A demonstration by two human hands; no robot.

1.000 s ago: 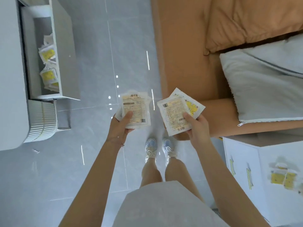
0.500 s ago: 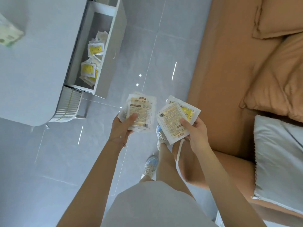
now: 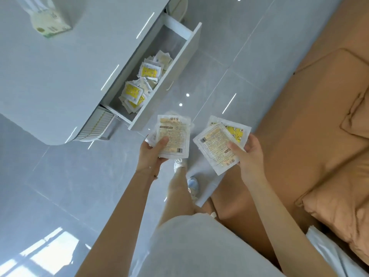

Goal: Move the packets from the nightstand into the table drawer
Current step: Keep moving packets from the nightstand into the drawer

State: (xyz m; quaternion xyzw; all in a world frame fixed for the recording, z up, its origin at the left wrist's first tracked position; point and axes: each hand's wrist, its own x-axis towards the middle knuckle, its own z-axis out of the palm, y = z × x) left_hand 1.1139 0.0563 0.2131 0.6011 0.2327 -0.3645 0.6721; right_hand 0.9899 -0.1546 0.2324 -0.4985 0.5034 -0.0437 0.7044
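My left hand [image 3: 151,154] grips a small stack of white packets [image 3: 175,134], printed back side up, just below the near corner of the open table drawer [image 3: 187,56]. My right hand [image 3: 249,154] holds two or three more packets [image 3: 217,144] fanned out, one showing a yellow front. Several white-and-yellow packets [image 3: 139,86] lie loose inside the drawer. The nightstand is out of view.
The grey table top [image 3: 60,76] fills the upper left, with a green-and-white tissue pack [image 3: 50,25] on it. An orange bed [image 3: 299,126] with pillows [image 3: 339,212] runs along the right. Grey tiled floor [image 3: 79,186] lies between them, my legs and shoes below.
My view has swung left toward the table, so the drawer is now larger and closer to my hands. Both hands keep their packets and have moved nearer the drawer.
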